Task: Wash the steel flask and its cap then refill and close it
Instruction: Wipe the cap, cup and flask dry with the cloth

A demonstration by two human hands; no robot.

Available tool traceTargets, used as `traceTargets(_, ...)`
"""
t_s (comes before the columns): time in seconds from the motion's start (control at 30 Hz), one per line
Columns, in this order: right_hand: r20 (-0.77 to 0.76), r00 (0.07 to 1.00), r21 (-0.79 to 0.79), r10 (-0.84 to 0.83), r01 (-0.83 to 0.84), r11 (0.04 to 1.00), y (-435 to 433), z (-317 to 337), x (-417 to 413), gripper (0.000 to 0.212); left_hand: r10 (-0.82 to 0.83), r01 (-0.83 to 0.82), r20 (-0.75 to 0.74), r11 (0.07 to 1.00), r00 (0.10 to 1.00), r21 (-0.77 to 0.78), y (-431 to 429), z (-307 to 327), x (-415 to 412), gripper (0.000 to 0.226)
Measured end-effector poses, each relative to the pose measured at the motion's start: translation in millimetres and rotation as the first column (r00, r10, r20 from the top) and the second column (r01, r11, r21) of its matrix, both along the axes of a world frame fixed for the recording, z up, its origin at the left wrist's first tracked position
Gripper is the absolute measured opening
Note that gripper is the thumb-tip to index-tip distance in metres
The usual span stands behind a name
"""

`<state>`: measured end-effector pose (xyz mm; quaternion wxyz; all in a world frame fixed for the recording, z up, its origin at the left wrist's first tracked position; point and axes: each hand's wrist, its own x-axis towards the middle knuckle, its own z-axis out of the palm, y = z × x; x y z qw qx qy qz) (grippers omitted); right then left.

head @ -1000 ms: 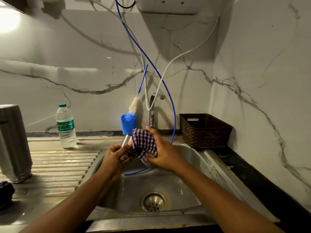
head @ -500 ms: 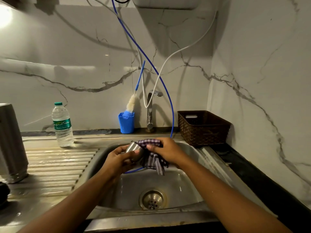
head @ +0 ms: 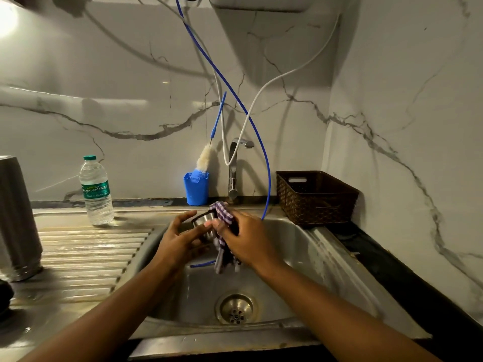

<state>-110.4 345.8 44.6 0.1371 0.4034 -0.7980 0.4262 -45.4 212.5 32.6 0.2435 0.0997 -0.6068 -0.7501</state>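
Over the sink (head: 313, 270), both hands are meeting just above the basin's back half. The left hand (head: 180, 241) is cupping the steel cap (head: 202, 222), thumb lifted on the far side and fingers curling across its near side. The cap's open mouth is tilting up and away; I cannot tell what is inside it. The right hand (head: 248, 239) is gripping a checked cloth (head: 223, 214) bunched against the cap's rim, and the loose end of the cloth is hanging down toward the basin. The drain (head: 236, 308) is showing at the bottom of the sink, nearer to me than the hands.

The steel flask (head: 15, 218) is standing upright on the ribbed drainboard (head: 86, 252), well to the left of the sink, its top cut off from where I stand. A plastic water bottle (head: 96, 192), capped and filled with clear water almost to the neck, is standing at the back of that drainboard.

Behind the sink, a blue cup (head: 196, 189) is holding a bottle brush (head: 205, 159), bristles up and leaning right, beside the tap (head: 234, 168). A blue tube (head: 266, 173) is dropping from above into the sink behind the hands. On the dark worktop (head: 392, 270) at the sink's back right corner, a brown woven basket (head: 316, 197) is sitting; its inside is shadowed and I cannot make out any contents.
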Motion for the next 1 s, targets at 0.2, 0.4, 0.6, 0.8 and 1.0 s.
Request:
traceTargets(0.2,-0.048,0.968,0.03,0.245,-0.244,0.969,11.0,0.9,-22.2,0.057,-0.113,0.113,-0.016,0.993,0.994,0.039,-6.7,5.6,3.0,0.026)
traceTargets(0.4,-0.111,0.939,0.133,0.325,-0.311,0.941,4.2,-11.7,-14.2,0.084,-0.146,0.146,0.041,0.989,0.988,0.016,-13.2,7.6,1.6,0.028)
traceTargets(0.6,0.241,0.885,-0.122,0.399,-0.38,0.917,6.0,-12.4,-17.0,0.083,-0.292,0.29,0.013,0.954,0.956,0.077,-25.6,12.4,5.1,0.079)
traceTargets(0.8,0.044,0.975,-0.145,0.219,-0.211,0.967,-9.3,-23.1,-11.0,0.096,-0.168,0.168,0.067,0.986,0.984,0.0,-10.8,10.5,4.8,0.045)
traceTargets(1.0,-0.222,0.972,0.008,0.08,-0.08,0.997,-5.2,-22.1,-22.4,0.09,-0.053,0.084,0.085,0.904,0.995,-0.42,7.1,7.6,3.6,0.018)
